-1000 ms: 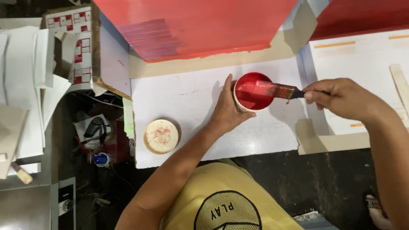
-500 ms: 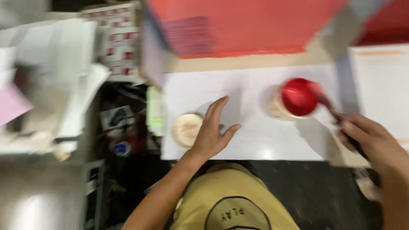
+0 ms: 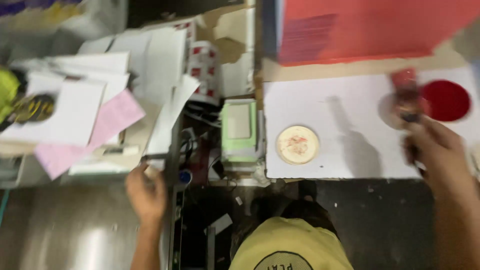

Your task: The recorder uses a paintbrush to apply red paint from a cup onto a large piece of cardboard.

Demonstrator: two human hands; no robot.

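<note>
Yellow shirt [image 3: 292,245] nearest, at the bottom edge. Left hand [image 3: 146,192] low on the left, fingers loosely curled at the edge of a stack of white paper [image 3: 155,145]; blurred, so could not tell whether anything was pinched. Right hand [image 3: 434,150] at the right, closed around the handle of a paintbrush [image 3: 407,97], red-coated bristles raised over the white board [image 3: 345,120]. Round cream lid [image 3: 298,145] with red smears flat on that board, well apart from the brush. Red paint cup [image 3: 446,100] just beyond the brush tip, standing on the board's far right. Green-edged box [image 3: 239,127] between board and paper heap. Pink sheet [image 3: 112,117] among white sheets on the left counter [image 3: 75,230]. Farthest back, large red panel [image 3: 370,27].
</note>
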